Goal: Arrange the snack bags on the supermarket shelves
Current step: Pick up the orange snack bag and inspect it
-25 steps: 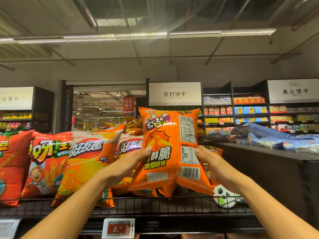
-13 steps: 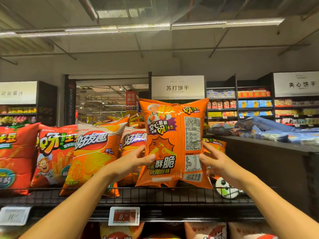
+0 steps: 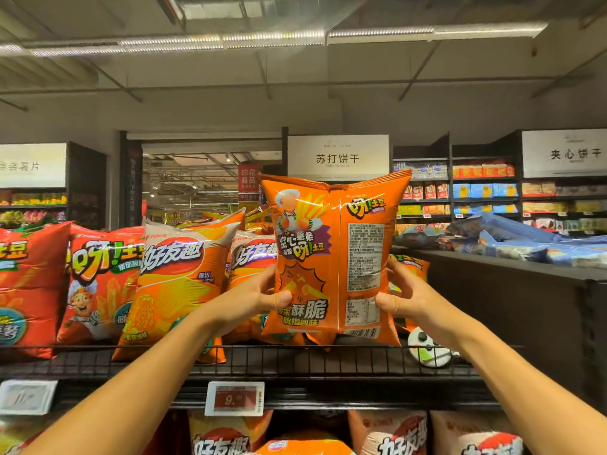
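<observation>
You are standing the orange snack bag (image 3: 331,257) upright on the wire shelf (image 3: 295,359).
Your left hand (image 3: 253,298) and right hand (image 3: 409,295) grasp its sides, back panel (barcode, nutrition table) facing you; next, probably turn it. Left of it stand 好友趣 bags (image 3: 177,284); above it, a 苏打饼干 sign (image 3: 337,157).

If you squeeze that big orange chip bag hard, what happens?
The orange bag looks puffed with air, so it is probably light and would squash or pop. Its glossy film seems slippery; both the left hand and right hand grip it.
</observation>
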`<action>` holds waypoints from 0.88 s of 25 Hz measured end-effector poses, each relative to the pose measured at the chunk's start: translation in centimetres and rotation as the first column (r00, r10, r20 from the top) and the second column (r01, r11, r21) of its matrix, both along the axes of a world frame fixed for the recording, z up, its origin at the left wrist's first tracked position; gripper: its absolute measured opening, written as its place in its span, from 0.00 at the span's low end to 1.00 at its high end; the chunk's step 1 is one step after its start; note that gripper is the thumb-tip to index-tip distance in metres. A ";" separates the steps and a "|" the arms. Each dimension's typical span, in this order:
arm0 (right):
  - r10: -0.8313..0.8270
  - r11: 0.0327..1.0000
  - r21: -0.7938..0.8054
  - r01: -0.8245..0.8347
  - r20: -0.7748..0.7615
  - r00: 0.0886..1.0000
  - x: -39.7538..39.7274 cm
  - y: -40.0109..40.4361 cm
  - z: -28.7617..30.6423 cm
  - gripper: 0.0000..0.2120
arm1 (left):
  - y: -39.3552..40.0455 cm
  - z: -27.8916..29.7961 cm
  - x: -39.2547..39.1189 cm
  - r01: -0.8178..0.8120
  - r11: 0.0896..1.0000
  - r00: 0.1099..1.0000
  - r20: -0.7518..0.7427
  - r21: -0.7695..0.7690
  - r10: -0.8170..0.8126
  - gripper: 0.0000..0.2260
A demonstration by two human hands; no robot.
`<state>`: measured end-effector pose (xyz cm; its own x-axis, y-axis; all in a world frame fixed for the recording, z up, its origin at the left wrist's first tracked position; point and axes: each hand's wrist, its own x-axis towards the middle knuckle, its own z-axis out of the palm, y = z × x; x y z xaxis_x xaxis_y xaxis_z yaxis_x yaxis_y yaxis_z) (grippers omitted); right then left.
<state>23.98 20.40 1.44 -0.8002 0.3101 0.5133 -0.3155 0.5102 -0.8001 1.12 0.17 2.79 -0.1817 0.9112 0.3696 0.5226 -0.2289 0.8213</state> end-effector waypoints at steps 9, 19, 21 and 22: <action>0.098 0.994 -0.048 -0.096 0.031 0.995 0.0 -0.3 0.5 0.51 | 0.5 0.0 -0.2 0.026 1.000 0.997 0.067 0.016 -0.027 0.46; -0.251 0.968 -0.054 0.245 -0.270 0.930 -1.2 -3.0 0.8 0.51 | 2.4 0.1 7.4 -0.291 0.862 0.956 0.162 0.414 0.245 0.26; -0.280 0.960 -0.075 0.272 -0.347 0.895 -1.5 -3.6 1.0 0.46 | 2.8 0.3 8.7 -0.223 0.898 0.975 0.096 0.380 0.202 0.37; -0.289 0.957 -0.084 0.277 -0.356 0.889 -1.6 -3.7 1.1 0.41 | 3.0 0.7 9.0 -0.187 0.912 0.982 0.089 0.365 0.165 0.38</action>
